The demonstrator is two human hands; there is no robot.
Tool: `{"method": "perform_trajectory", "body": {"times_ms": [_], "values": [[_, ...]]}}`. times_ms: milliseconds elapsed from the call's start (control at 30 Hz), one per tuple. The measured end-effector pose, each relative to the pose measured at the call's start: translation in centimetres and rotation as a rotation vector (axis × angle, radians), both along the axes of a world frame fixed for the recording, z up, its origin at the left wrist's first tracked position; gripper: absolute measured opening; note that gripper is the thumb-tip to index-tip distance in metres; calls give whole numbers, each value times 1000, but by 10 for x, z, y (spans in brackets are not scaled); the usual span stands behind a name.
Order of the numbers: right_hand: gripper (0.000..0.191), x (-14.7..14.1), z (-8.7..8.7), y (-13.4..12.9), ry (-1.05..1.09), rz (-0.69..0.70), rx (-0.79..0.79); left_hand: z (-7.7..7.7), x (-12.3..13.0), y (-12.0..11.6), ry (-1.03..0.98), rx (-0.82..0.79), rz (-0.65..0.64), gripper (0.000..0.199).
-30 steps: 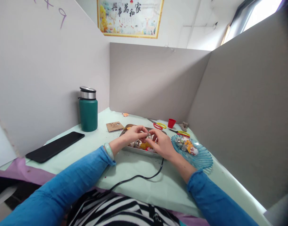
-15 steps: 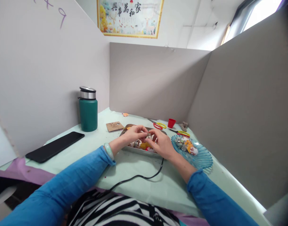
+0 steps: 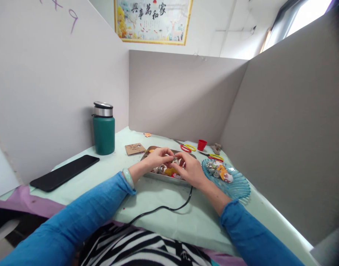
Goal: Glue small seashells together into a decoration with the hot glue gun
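Note:
Above a shallow metal tray (image 3: 163, 177), my left hand (image 3: 159, 156) and my right hand (image 3: 192, 169) meet fingertip to fingertip. Both are closed on a small, pale, crumpled piece (image 3: 175, 160) with greenish-grey patches, whose kind I cannot make out. Fingers cover much of it. In the tray below lie several small coloured bits, among them a yellow piece (image 3: 170, 171) and white and red ones. Right of my right hand, a blue scalloped glass plate (image 3: 238, 184) bears similar crumpled pieces (image 3: 213, 168) in grey, orange and white.
Two pairs of scissors (image 3: 188, 148) with red and yellow handles lie behind, near a red cup (image 3: 202, 145). A green bottle (image 3: 104, 133), a black phone (image 3: 65, 172) and a brown card (image 3: 135, 149) are on the left. A black cable (image 3: 163, 207) crosses the front. Grey partitions (image 3: 183, 92) surround the table.

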State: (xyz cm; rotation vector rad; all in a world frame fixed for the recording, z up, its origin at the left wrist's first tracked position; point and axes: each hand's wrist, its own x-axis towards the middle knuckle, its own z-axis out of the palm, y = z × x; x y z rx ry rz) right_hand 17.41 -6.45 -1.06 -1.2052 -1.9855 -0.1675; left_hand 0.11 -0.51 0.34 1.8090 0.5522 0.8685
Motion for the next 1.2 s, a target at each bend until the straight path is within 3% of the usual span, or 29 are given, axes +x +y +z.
{"method": "perform_trajectory", "body": {"times_ms": [1200], "values": [[27,-1,2,-2,-33,22,-27,-2,-2,1,43,-6,-5,31]]}}
